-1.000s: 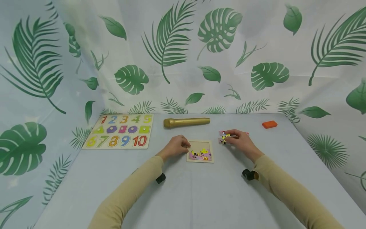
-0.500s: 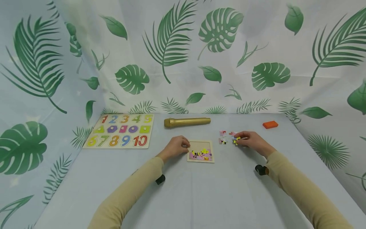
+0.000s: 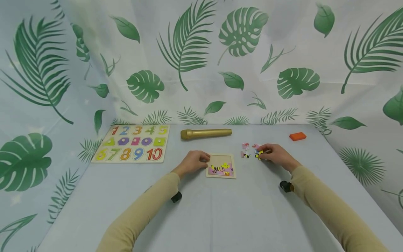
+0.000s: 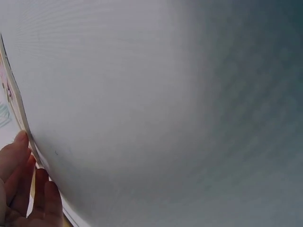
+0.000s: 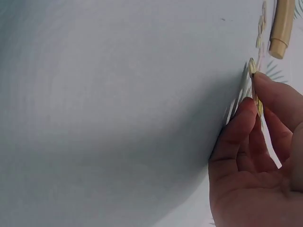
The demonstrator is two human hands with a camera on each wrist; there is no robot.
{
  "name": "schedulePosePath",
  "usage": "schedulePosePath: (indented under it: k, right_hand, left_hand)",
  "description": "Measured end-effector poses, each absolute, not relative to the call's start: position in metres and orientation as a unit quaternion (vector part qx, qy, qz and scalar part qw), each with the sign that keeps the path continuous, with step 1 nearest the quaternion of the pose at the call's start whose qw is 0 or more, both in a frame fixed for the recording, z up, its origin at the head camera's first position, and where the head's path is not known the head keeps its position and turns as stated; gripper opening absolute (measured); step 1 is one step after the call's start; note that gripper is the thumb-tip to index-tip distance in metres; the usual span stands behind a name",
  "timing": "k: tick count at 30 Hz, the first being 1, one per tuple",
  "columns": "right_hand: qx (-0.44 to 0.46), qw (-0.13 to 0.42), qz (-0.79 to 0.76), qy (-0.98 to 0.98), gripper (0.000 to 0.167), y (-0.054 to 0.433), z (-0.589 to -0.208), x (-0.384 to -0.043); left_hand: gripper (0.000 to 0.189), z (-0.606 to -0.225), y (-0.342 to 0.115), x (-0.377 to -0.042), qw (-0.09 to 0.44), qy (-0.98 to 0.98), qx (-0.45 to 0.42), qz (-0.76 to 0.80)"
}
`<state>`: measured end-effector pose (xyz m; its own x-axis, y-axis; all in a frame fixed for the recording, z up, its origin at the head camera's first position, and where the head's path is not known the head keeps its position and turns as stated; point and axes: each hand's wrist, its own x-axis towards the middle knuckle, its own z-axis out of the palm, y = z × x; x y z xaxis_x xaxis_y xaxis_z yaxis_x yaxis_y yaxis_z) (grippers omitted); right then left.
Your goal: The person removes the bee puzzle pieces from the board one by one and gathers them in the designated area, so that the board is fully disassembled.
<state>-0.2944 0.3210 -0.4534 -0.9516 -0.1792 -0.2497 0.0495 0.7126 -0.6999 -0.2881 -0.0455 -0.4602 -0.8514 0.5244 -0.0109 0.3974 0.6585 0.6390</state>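
The puzzle frame (image 3: 221,160) is pinched at ten o'clock by the left hand (image 3: 196,161), presumably for steadiness. Toward two-thirty, a yellow piece (image 3: 259,154) is pinched by the right hand (image 3: 277,155).

Green leaves pattern the white fabric backdrop (image 3: 201,80). A cream wooden board (image 3: 129,142) at the far left corner of the tabletop (image 3: 217,217) bears multicoloured numerals 1–10; a tan square wooden frame (image 3: 220,177), pink-and-yellow artwork (image 3: 225,166).

Against one second ago, the right hand (image 3: 277,156) has shifted rightward and now pinches a yellow piece (image 3: 259,154); the left pieces (image 3: 244,154), then partly hidden, stand uncovered.
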Motion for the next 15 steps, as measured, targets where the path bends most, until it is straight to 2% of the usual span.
schedulePosePath:
  k: [15]
  right_hand:
    - [-0.048,0.141,-0.344,0.927,0.035,0.3183,-0.4588,-0.2978]
  left_hand:
    - [0.027,-0.4597,-0.0467,-0.2884,0.111,0.900,0.249,0.341]
